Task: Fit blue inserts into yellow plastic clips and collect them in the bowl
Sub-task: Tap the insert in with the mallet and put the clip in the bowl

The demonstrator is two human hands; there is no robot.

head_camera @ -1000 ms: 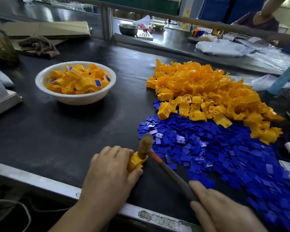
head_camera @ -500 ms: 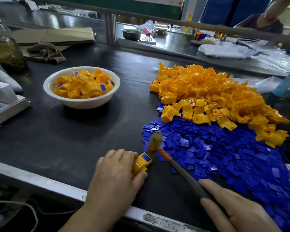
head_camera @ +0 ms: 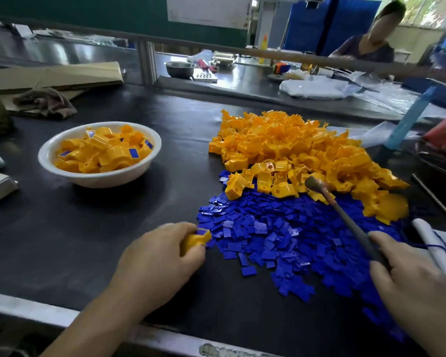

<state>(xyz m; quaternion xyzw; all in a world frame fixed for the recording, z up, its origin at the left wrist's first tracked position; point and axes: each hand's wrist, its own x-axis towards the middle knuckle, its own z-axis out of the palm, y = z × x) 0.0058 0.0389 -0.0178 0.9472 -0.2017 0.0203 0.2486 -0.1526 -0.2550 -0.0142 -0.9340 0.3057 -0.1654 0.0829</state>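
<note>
Two piles: clips (head_camera: 294,150) at 1 o'clock, inserts (head_camera: 281,240) at 4 o'clock, edges touching.
bowl (head_camera: 113,180): 10 o'clock, roughly half full of fitted clips.
right hand (head_camera: 417,287): 4 o'clock, fingers wrapped round hammer (head_camera: 345,219) handle; head hovers over the seam between the piles.
left hand (head_camera: 152,264): 7 o'clock, curled round one clip (head_camera: 195,239), blue insert face up, beside the inserts' left edge.
handling: clip likely light, rigid, slick. Grip the yellow flanks and keep fingers off the insert face.

A black matte worktable (head_camera: 88,240) bears a round white bowl (head_camera: 101,180) at left. At right, a heap of yellow plastic clips (head_camera: 281,145) borders flat blue inserts (head_camera: 281,228).
</note>
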